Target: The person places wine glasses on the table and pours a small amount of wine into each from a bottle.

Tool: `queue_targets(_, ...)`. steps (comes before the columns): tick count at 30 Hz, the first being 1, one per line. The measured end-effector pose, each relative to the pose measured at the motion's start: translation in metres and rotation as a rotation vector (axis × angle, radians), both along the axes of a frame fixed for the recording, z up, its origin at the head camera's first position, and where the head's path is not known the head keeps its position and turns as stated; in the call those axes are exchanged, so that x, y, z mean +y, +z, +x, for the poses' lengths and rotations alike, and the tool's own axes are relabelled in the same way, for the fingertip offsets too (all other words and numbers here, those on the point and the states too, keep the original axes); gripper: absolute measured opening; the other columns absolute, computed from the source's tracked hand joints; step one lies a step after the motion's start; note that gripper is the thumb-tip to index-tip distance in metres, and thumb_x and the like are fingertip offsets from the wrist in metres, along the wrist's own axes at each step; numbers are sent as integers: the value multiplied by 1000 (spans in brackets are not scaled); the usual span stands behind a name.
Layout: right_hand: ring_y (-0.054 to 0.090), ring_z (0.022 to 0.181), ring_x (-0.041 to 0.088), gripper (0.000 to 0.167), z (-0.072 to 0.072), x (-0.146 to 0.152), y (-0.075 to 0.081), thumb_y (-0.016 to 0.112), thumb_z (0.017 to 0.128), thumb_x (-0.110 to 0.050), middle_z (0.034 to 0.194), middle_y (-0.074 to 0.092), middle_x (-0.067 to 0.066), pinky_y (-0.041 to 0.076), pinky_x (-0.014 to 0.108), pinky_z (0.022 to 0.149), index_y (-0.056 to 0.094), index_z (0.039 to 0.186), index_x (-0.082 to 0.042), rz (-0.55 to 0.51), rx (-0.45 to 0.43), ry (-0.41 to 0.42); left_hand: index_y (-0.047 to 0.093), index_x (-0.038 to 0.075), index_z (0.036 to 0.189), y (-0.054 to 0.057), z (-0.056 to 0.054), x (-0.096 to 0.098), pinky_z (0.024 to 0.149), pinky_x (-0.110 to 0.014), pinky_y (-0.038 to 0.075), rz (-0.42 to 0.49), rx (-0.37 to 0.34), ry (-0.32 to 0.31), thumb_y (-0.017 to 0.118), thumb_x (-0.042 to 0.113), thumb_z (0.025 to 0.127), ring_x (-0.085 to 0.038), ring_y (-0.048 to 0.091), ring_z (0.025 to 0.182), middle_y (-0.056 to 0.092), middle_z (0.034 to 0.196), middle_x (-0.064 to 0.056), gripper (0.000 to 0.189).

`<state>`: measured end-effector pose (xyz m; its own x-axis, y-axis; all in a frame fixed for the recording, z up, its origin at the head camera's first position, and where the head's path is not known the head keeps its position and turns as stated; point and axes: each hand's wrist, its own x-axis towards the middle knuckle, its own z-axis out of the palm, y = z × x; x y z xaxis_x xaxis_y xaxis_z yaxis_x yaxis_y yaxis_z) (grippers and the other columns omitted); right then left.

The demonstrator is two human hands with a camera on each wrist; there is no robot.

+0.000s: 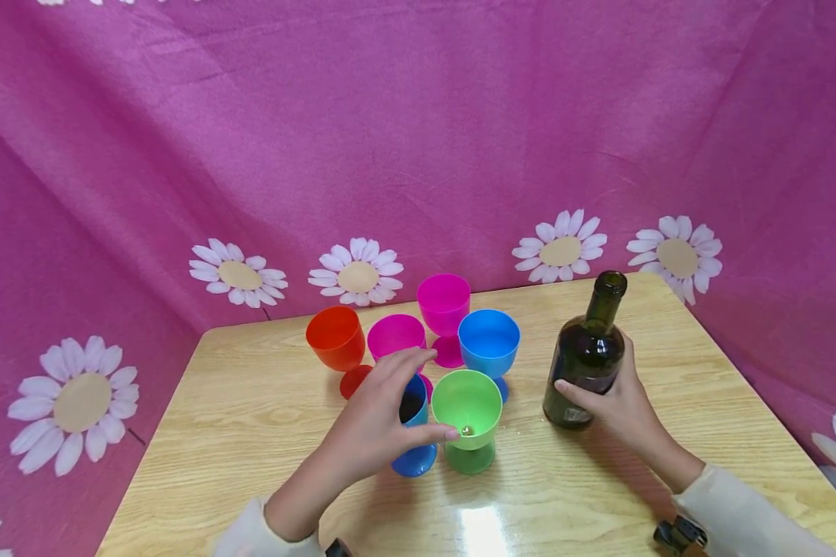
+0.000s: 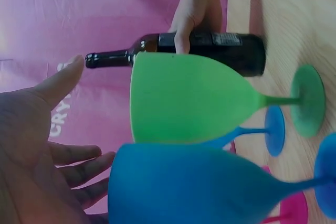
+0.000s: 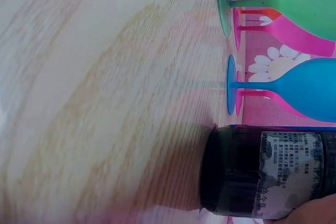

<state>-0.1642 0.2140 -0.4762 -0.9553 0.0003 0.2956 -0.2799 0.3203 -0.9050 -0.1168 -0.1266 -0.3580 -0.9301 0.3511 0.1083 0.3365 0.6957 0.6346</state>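
Note:
My right hand (image 1: pixel 627 406) grips the lower body of a dark green wine bottle (image 1: pixel 585 352), upright at the right with its base at the tabletop. Its printed label (image 3: pixel 289 171) faces the right wrist camera. My left hand (image 1: pixel 372 418) hovers with spread fingers over the front blue goblet (image 1: pixel 415 462), hiding part of it. The thumb overlaps the rim of the light green goblet (image 1: pixel 468 398) in the head view; inside that bowl is a small shiny spot. In the left wrist view the left palm and fingers hold nothing, beside both rims.
Behind these stand a second blue goblet (image 1: pixel 489 340), two pink goblets, one farther back (image 1: pixel 443 303) and one nearer (image 1: pixel 395 333), and an orange-red goblet (image 1: pixel 336 340). They crowd the middle of the wooden table (image 1: pixel 237 433). A pink daisy-print cloth (image 1: pixel 418 139) hangs behind.

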Motion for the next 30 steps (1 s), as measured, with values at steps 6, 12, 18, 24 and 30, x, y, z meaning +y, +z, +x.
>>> queue_targets(6,46,123,-6,104,-1,1,0,82,89,-10,150,42,17,33,7,98,8,162,-27,17,-18,6,47,20,154,-4,-6,15,118,-62,34,-90,15,-53,90,55,72,-29,38,149,46,159,-4,99)
queue_targets(12,45,124,-6,104,0,0,0,81,90,-12,151,42,17,33,8,98,7,162,-28,18,-34,8,52,14,149,-14,-10,22,123,-62,21,-136,69,-67,92,54,69,-30,45,144,55,150,-7,99)
queue_targets(18,46,123,-5,104,1,-1,2,82,89,-9,150,44,15,34,8,98,9,162,-24,-1,-36,2,54,14,148,-17,-11,26,125,-59,17,-170,44,-44,93,54,69,-28,48,141,60,144,-5,97)
queue_targets(24,47,123,-5,104,2,-2,1,82,89,-9,149,43,13,35,7,97,10,161,-25,-5,-30,0,55,15,146,-18,-11,27,126,-58,15,-180,20,-28,91,54,71,-27,49,141,61,142,-4,93)
queue_targets(30,45,127,-1,103,0,0,4,81,90,-13,152,41,16,35,10,100,8,162,-27,10,-46,4,56,16,145,-18,-11,27,126,-56,16,-180,48,-14,93,55,69,-26,51,139,63,139,-3,93)
